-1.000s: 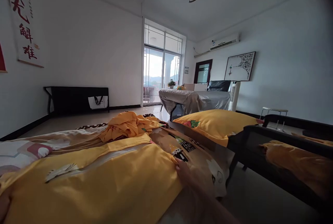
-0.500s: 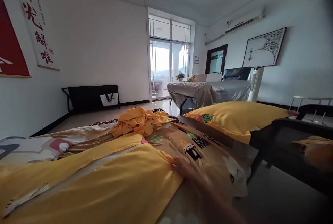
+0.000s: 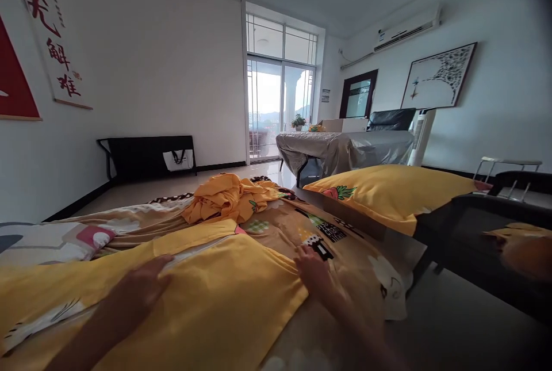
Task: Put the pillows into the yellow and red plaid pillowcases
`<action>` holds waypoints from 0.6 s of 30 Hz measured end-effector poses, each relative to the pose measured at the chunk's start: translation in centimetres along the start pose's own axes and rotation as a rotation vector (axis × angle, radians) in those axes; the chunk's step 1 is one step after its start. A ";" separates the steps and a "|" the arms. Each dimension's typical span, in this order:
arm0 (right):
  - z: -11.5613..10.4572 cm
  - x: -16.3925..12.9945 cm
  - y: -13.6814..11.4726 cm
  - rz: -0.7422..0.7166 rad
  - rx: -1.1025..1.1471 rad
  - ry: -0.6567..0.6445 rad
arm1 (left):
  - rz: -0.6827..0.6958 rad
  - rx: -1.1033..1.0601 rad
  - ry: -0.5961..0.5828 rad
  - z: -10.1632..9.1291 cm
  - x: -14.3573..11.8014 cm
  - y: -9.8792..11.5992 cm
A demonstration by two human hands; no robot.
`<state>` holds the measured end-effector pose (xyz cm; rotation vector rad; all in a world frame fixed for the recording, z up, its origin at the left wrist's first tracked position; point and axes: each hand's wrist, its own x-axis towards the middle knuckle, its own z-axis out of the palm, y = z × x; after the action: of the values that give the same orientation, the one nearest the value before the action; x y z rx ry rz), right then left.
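Note:
A yellow pillowcase (image 3: 224,302) lies flat in front of me on a patterned tan sheet (image 3: 336,244). My left hand (image 3: 138,290) rests palm down on its upper edge near the opening, fingers apart. At the pillowcase's right corner my right hand (image 3: 314,270) lies flat on the patterned sheet. Neither hand grips anything. A crumpled yellow cloth (image 3: 228,198) is bunched up further back on the sheet.
A yellow pillow (image 3: 397,192) lies to the right on a dark frame (image 3: 495,227). A table with a grey cover (image 3: 345,149) stands near the balcony door. A black bench (image 3: 142,155) lines the left wall. Grey floor (image 3: 452,331) runs along the right.
My left hand has come into view and settled on the pillowcase. My right hand has shifted slightly right along the pillowcase's edge. The camera has tilted down a little.

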<state>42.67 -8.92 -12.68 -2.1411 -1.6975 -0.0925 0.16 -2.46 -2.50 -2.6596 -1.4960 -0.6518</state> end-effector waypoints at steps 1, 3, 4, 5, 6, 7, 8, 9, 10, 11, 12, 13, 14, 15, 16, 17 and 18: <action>0.4 -0.4 -1.3 -0.058 0.021 0.001 | 0.037 -0.022 -0.073 1.3 1.3 1.6; 1.4 -1.2 -3.4 -0.151 0.076 -0.069 | 0.119 -0.057 -0.156 3.9 3.6 4.3; 1.9 -1.6 -4.0 -0.171 0.097 -0.130 | 0.149 -0.069 -0.185 5.1 4.5 5.1; 2.4 -1.9 -4.4 -0.179 0.110 -0.185 | 0.167 -0.078 -0.208 6.2 5.1 5.4; 2.7 -2.2 -4.4 -0.176 0.115 -0.227 | 0.172 -0.087 -0.223 7.2 5.5 5.4; 2.9 -2.5 -4.1 -0.164 0.115 -0.251 | 0.163 -0.099 -0.224 8.1 5.6 5.0; 2.8 -2.7 -3.7 -0.147 0.117 -0.270 | 0.137 -0.114 -0.204 8.8 5.6 4.3; 2.7 -2.9 -3.2 -0.129 0.116 -0.285 | 0.104 -0.131 -0.169 9.3 5.4 3.5; 2.4 -3.1 -2.6 -0.110 0.109 -0.292 | 0.061 -0.147 -0.121 9.6 5.2 2.8; 2.0 -3.3 -2.1 -0.092 0.097 -0.291 | 0.014 -0.157 -0.071 9.7 5.1 2.1; 1.7 -3.4 -1.6 -0.070 0.080 -0.286 | -0.028 -0.156 -0.030 9.6 4.9 1.7; 1.3 -3.6 -1.2 -0.048 0.061 -0.276 | -0.059 -0.143 0.000 9.4 4.9 1.4; 1.0 -3.7 -0.8 -0.027 0.042 -0.262 | -0.075 -0.122 0.018 9.0 4.8 1.3; 0.8 -3.9 -0.6 -0.012 0.028 -0.248 | -0.081 -0.099 0.019 8.5 4.8 1.3; 0.7 -4.0 -0.4 -0.005 0.019 -0.236 | -0.087 -0.081 0.002 7.9 4.7 1.3; 0.6 -4.2 -0.3 -0.005 0.016 -0.229 | -0.098 -0.066 -0.031 7.1 4.6 1.2; 0.6 -4.3 -0.3 -0.009 0.019 -0.224 | -0.123 -0.054 -0.072 6.3 4.5 1.0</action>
<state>41.20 -12.60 -14.43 -2.1992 -1.8210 0.1664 5.16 1.99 -6.40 -2.6743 -1.6957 -0.6178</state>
